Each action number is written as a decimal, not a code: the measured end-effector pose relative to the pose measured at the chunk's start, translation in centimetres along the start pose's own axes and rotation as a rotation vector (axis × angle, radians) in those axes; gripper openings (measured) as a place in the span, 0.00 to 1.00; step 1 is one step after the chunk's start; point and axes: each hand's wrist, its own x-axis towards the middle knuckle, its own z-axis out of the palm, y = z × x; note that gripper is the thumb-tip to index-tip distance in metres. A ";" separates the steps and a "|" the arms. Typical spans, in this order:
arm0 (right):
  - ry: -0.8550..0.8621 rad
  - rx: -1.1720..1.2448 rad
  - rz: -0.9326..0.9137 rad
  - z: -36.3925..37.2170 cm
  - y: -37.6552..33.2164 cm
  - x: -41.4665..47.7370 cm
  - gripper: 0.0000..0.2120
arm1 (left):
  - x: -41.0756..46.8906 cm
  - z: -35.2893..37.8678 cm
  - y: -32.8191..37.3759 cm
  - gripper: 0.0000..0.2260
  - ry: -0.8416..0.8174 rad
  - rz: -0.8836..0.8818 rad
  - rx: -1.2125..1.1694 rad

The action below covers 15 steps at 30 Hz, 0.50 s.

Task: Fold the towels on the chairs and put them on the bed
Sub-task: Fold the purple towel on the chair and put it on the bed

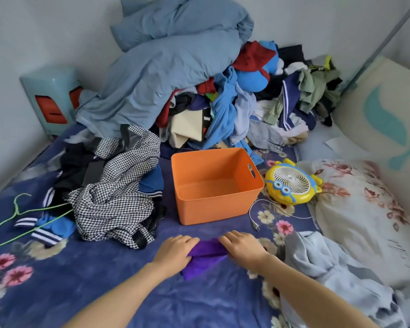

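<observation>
Bin: an orange bin (217, 185) stands on the bed just beyond both hands; its bare orange floor and inner walls show, and a handle slot is cut in its right wall.
Cabinet: a small teal cabinet (50, 98) with orange drawers sits far beyond the left hand, against the wall; what the drawers hold cannot be seen.
Towel: the purple towel (206, 254) lies on the blue flowered sheet (104, 268) between the two hands, bunched. Both hands cover its ends, so its full outline is hard to make out.
Hidden: the heap of clothes (223, 110) beyond the bin is partly buried under a blue duvet (171, 58). A green hanger (21, 216), far to the left of the left hand, runs off the picture's edge.
Left hand: the left hand (175, 253) is palm down, its fingers curled onto the towel's left end, gripping it.
Right hand: the right hand (243, 248) is palm down with its fingers pointing left, gripping the towel's right end.
Hands together: they are close, with a strip of towel between them.
Nearby: a checked garment (118, 197) lies beyond the left hand and a yellow fan (291, 182) beyond the right.
</observation>
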 end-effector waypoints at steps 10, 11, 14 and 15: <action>0.292 0.137 0.068 -1.9 15.4 9.3 0.14 | 15.2 -7.2 -3.2 0.26 0.259 -0.029 0.068; 0.298 0.147 0.082 -1.7 16.6 10.0 0.14 | 16.6 -7.7 -3.4 0.24 0.282 -0.037 0.089; 0.277 0.182 0.112 -0.1 18.3 11.2 0.17 | 19.5 -8.5 -4.6 0.25 0.267 -0.036 0.117; 0.261 0.200 0.125 0.6 18.7 11.6 0.21 | 20.3 -8.5 -5.1 0.26 0.249 -0.040 0.121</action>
